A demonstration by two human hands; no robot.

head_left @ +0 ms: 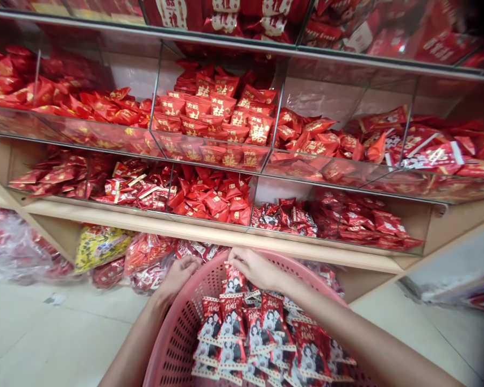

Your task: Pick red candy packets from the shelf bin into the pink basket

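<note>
A pink perforated plastic basket (173, 344) stands in front of me, holding several layers of small red packets (232, 317) with white couple pictures and pale zigzag ends. My right hand (252, 267) reaches over the basket to its far side, fingers closed at the top end of one upright red packet (234, 282). My left hand (182, 273) is at the basket's far left rim with its fingers curled. Whatever those left fingers hold, if anything, is hidden.
Shelves with clear-fronted bins rise ahead, filled with red wrapped packets (213, 113). A wooden shelf edge (145, 219) runs just beyond the basket. Beneath it lie a yellow bag (100, 247) and an orange-red bag (149, 252). Pale tiled floor (64, 333) shows on both sides.
</note>
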